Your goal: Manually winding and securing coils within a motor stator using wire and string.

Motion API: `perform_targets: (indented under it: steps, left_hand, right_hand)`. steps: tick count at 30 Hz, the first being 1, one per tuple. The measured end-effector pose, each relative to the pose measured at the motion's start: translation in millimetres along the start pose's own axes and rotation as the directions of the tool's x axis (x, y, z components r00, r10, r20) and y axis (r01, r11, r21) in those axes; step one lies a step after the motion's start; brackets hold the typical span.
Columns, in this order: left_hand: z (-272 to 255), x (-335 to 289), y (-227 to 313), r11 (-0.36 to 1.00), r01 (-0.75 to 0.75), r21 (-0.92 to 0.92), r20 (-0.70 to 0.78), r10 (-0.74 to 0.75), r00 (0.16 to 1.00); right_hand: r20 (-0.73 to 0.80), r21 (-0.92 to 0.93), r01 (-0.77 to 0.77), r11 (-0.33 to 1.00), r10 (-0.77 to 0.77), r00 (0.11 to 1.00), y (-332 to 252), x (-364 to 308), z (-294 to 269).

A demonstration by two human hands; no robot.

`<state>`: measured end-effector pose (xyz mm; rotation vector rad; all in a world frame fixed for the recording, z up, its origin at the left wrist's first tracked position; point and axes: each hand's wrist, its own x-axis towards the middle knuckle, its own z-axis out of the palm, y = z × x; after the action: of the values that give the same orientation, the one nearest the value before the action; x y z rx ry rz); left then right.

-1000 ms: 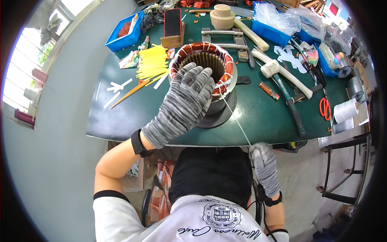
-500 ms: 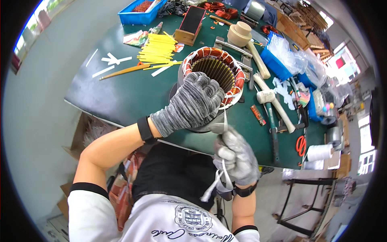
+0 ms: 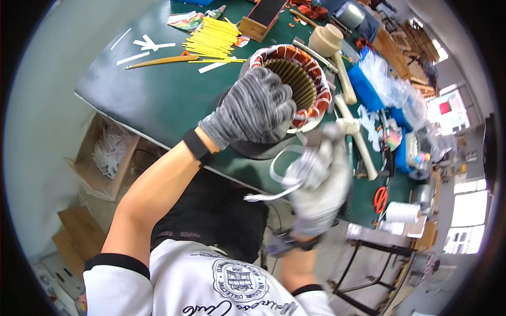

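A motor stator (image 3: pixel 322 87) stands on the green workbench (image 3: pixel 153 100), its ring of copper windings wrapped at intervals with white tape. Inside the bore, yellowish slot strips line the wall. My left hand (image 3: pixel 255 108), in a grey knitted glove, is closed over the stator's near left rim; its fingertips are hidden. Just right of the stator's near side is my right hand (image 3: pixel 319 184), gloved in paler grey and smeared by motion. It grips white lacing tape (image 3: pixel 279 196), which loops out toward the stator and trails a loose end to the left.
Yellow strips (image 3: pixel 213 39) lie in a pile beyond my left hand, near a pointed wooden tool (image 3: pixel 161 61). To the right are mallets (image 3: pixel 348 125), red-handled scissors (image 3: pixel 380 200), a blue bin (image 3: pixel 363 87) and a white thread spool (image 3: pixel 402 212). A cardboard box (image 3: pixel 100 184) stands below the left edge.
My right hand has swung up and slightly right with the tape, whose loop has widened. My left hand stays on the stator. The whole view has shifted and turned a little.
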<state>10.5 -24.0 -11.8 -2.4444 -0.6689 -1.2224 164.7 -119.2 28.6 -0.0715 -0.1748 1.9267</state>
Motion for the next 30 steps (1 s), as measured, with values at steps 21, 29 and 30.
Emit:
perform_targets:
  steps: [21, 29, 30]
  left_hand:
    - [1, 22, -15, 0.949, -0.109, -0.294, 0.071, 0.136, 0.988]
    - [-12, 27, -7, 0.945, 0.038, -0.324, 0.194, 0.027, 0.981]
    - [-13, 26, -9, 0.948, 0.04, -0.315, 0.195, 0.023, 0.98]
  right_hand:
    - [0.112, -0.623, 0.245, 0.743, -0.226, 0.968, -59, 21, -15]
    - [0.132, -0.631, 0.226, 0.742, -0.184, 0.974, -65, -8, -43]
    - [0.078, -0.586, 0.202, 0.785, -0.193, 0.978, -68, -17, -49]
